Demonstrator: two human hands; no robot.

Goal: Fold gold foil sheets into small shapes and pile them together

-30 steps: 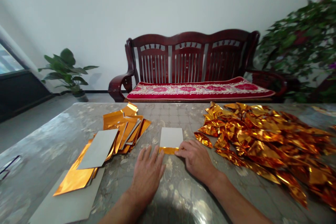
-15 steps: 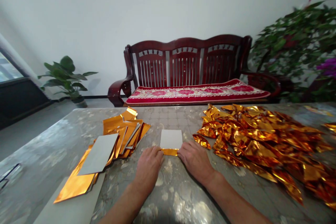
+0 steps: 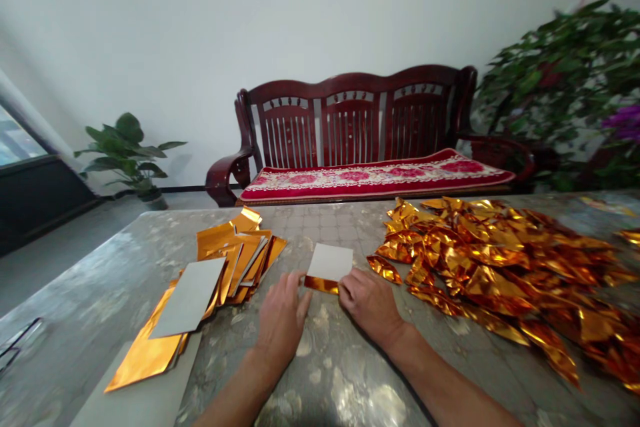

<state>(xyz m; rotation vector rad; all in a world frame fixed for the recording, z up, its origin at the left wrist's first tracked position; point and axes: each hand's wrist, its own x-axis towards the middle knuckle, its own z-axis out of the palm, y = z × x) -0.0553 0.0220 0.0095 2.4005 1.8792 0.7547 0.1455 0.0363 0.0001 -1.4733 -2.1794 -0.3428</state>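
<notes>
Toward six o'clock in the head camera view, a small white sheet (image 3: pixel 331 260) lies on a grey patterned table (image 3: pixel 320 360), its near edge folded into a gold strip (image 3: pixel 321 285). Taking that sheet as the clock's centre, the left hand (image 3: pixel 281 312) is at eight o'clock, loosely spread, thumb and forefinger parted just beside the strip's left end; whether it touches cannot be told. At four o'clock the right hand (image 3: pixel 371 301) is curled narrow, thumb and finger pinching the strip's right end. Loose gold and white sheets (image 3: pixel 233 267) spread from eight to ten o'clock. At three sits a large heap of folded gold pieces (image 3: pixel 487 257). At twelve stands a dark red wooden bench (image 3: pixel 351 120) with a red floral cover (image 3: pixel 353 177); a potted plant (image 3: pixel 129 153) is at ten, a leafy plant (image 3: pixel 555 80) at two.
</notes>
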